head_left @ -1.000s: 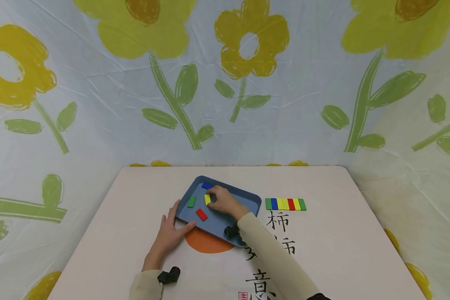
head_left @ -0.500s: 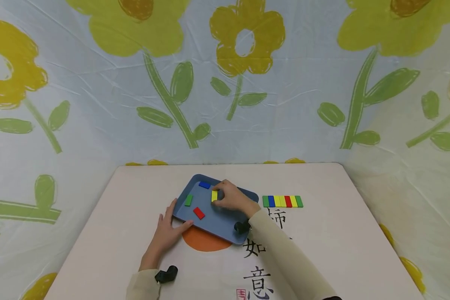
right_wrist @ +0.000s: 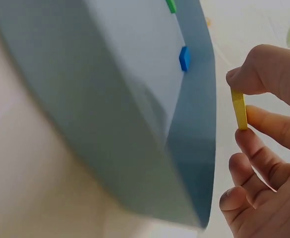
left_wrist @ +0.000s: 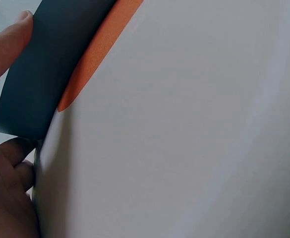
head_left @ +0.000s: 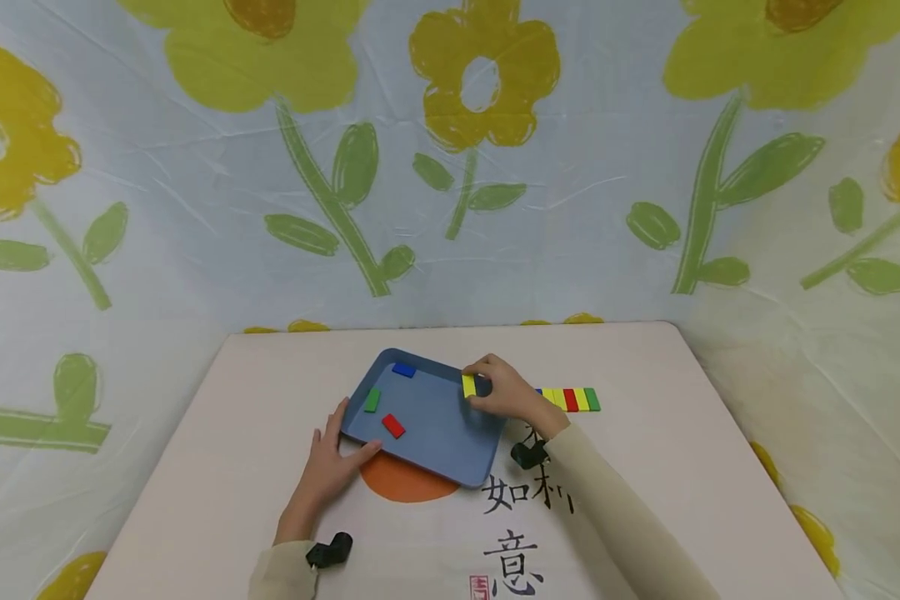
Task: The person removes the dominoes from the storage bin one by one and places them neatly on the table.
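Note:
My right hand (head_left: 504,390) pinches a yellow tile (head_left: 468,386) between thumb and fingers, above the right side of the blue tray. In the right wrist view the yellow tile (right_wrist: 239,110) stands on edge in the fingertips, beyond the rim. The tray (head_left: 435,437) lies at a slant, holding a blue tile (head_left: 403,369), a green tile (head_left: 372,400) and a red tile (head_left: 393,426). My left hand (head_left: 326,471) grips its near left corner, thumb on the front side and fingers along the left. In the left wrist view the thumb (left_wrist: 17,37) lies against the tray wall (left_wrist: 38,79).
Right of the tray, a row of coloured tiles (head_left: 572,400) lies on the table (head_left: 667,467), its left end hidden by the right hand. Black brush characters (head_left: 513,567) and an orange shape (head_left: 405,479) show on the table surface. A flowered cloth (head_left: 555,250) stands behind.
The right hand has lifted the yellow tile from the tray floor and carried it rightward to the tray's right side. The left hand keeps its place on the corner. The view has shifted slightly.

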The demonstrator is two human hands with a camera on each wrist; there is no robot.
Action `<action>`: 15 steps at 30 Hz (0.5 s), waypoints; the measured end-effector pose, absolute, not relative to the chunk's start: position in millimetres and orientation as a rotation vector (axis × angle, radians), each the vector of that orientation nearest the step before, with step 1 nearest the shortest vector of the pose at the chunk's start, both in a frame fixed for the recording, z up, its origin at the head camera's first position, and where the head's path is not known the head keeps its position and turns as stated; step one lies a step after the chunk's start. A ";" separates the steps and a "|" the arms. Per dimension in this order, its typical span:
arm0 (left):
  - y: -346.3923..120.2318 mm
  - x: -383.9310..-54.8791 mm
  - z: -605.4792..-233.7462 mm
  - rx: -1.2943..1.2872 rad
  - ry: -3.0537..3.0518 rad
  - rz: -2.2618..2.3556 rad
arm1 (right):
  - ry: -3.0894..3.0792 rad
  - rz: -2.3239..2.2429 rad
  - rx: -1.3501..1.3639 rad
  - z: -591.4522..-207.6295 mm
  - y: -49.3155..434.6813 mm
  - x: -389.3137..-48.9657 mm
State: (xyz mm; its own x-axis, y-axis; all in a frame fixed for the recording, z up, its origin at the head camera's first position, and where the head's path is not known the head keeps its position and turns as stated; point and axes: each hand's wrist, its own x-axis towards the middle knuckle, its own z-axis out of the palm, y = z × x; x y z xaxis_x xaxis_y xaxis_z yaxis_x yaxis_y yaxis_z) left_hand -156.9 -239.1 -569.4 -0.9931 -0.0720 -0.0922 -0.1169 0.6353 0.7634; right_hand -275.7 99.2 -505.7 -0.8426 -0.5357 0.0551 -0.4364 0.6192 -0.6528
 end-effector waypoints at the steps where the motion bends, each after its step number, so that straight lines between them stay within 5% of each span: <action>1: -239.2 -156.6 -569.9 -0.168 2.787 1.308 | 2.693 -1.032 -0.804 -507.1 103.1 -274.6; 15: -239.3 -158.8 -572.0 -0.150 2.780 1.304 | 2.748 -1.095 -0.656 -518.3 169.3 -264.5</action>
State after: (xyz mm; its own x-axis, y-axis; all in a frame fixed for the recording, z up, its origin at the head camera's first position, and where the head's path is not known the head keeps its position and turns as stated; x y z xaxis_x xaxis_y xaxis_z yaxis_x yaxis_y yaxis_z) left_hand -158.8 -239.3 -572.0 -0.9929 -0.0599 -0.1023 -0.1169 0.6360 0.7628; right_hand -264.5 169.3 -518.3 -0.9004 -0.4317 0.0546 -0.3510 0.6463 -0.6776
